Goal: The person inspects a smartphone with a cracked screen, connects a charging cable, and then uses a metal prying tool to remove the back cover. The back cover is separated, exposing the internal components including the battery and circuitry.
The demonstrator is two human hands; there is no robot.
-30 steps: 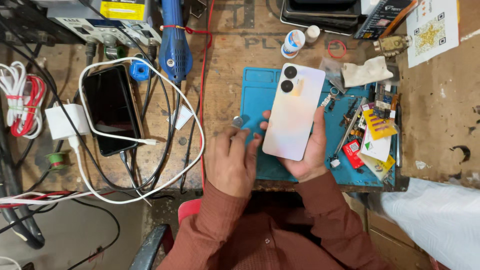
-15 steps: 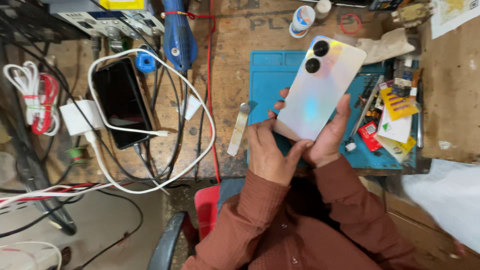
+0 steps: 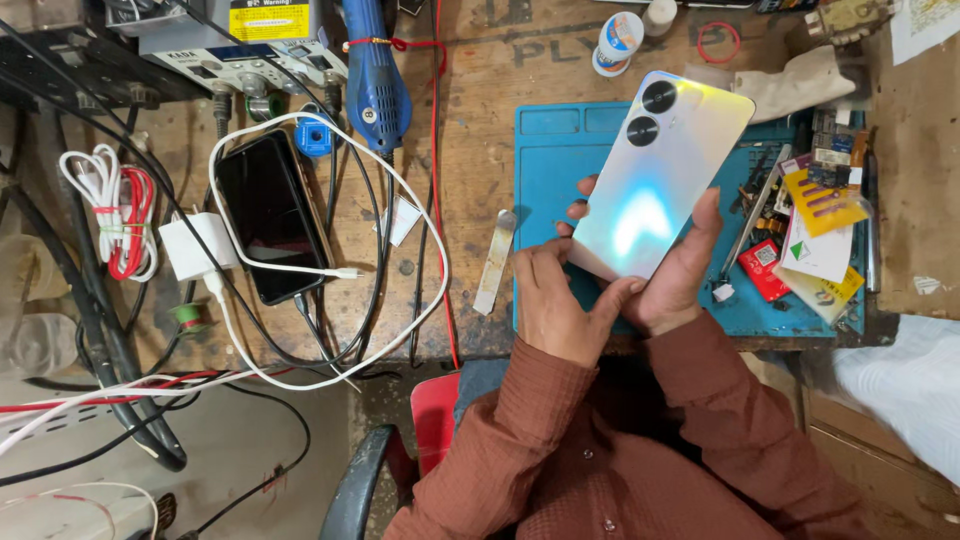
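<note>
Cluttered wooden workbench (image 3: 470, 120), repair setup. Blue work mat (image 3: 560, 150) sits under both hands, likely to catch small parts. Pale iridescent phone (image 3: 660, 175) is held back-up, camera end pointing away from the person, tilted and lifted off the mat. Right hand (image 3: 680, 275) cradles its lower end from beneath, thumb up along the right edge, clamped on the phone so the back faces the eyes. Left hand (image 3: 555, 300) presses at the lower left corner, fingertips (image 3: 580, 210) curled onto the edge, closed against the phone; whether anything is pinched between them can't be told. Just left of the grip, a thin metal pry strip (image 3: 495, 262) lies on the bench, within reach. Further left, a black phone (image 3: 268, 215) lies screen-up, ringed by a white charger cable (image 3: 330, 272). Right of the grip, tweezers (image 3: 750, 225) and small packets (image 3: 820, 230) crowd the mat edge. Above it, a small round tub (image 3: 617, 42) and a blue tool (image 3: 372, 75).
</note>
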